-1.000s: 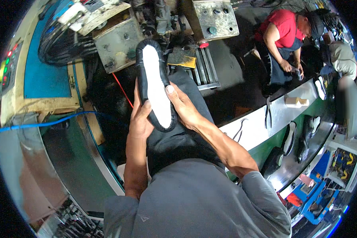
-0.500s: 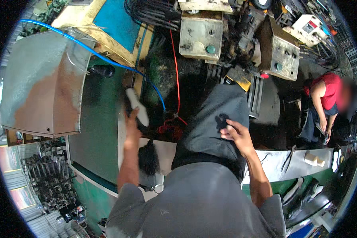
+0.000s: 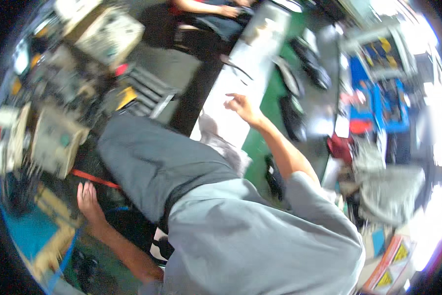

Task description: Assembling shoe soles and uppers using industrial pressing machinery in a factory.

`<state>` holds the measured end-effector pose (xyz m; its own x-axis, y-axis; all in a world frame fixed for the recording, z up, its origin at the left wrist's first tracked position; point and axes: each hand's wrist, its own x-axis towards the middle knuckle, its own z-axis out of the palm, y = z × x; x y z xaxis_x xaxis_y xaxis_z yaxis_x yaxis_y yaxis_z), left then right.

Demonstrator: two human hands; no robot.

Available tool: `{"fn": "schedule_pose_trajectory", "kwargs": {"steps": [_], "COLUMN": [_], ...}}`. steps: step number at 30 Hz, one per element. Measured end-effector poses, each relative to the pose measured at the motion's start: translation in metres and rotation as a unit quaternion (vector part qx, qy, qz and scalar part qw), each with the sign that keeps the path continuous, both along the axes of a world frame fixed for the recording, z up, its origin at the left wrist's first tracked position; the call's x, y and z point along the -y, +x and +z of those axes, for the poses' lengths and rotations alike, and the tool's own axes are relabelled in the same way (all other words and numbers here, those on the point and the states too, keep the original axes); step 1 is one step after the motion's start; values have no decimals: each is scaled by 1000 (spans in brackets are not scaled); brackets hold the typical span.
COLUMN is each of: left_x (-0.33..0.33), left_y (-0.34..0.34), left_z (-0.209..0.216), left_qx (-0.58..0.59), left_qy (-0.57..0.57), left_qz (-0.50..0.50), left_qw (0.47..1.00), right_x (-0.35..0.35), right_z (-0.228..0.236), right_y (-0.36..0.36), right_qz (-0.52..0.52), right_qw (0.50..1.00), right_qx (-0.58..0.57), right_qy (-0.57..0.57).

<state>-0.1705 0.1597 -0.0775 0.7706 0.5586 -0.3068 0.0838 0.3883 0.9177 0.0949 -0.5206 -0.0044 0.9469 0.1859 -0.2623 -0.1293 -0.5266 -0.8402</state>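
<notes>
My right hand (image 3: 241, 108) reaches over a long white bench (image 3: 223, 93), its index finger stretched out and the others partly bent. Nothing shows in its fingers. A dark, thin tool (image 3: 236, 68) lies on the bench just beyond that hand. Between my lap and the bench is a crumpled greyish cloth or bag (image 3: 226, 151). My left hand (image 3: 87, 200) is held out at the lower left with its fingers extended, near a red hose (image 3: 95, 179). It appears to hold nothing, though the picture is smeared by motion.
Dark shoes (image 3: 312, 66) stand right of the bench on a dark surface. Machine control boxes (image 3: 58, 140) and a slatted metal frame (image 3: 149, 93) are at the left. A co-worker's hand (image 3: 228, 11) shows at the top. Blue crates (image 3: 393, 105) and a whitish sack (image 3: 390, 189) are at the right.
My view has swung to the right. The light-soled shoe part has left my left hand, and the small black piece no longer shows at my right hand, which is over the bench.
</notes>
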Motion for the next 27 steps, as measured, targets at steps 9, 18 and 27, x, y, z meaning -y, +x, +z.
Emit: {"fn": "schedule_pose_trajectory", "kwargs": {"steps": [9,18,27], "left_x": [293,304,419], "left_y": [227,209,222], "left_z": [84,73,70], "left_qx": [39,-79,-51], "left_qy": [-72,26,-46], "left_qz": [-345,-362,-458], "left_qw": [935,928,886], "right_x": [343,196,133], "right_z": [-61,-127,-61], "right_y": [-400,-459,-287], "right_qz": [-549,-403,-489], "right_qw": [740,882,820], "right_qx": [-283,-171,-165], "right_qy": [-265,-174,248]}}
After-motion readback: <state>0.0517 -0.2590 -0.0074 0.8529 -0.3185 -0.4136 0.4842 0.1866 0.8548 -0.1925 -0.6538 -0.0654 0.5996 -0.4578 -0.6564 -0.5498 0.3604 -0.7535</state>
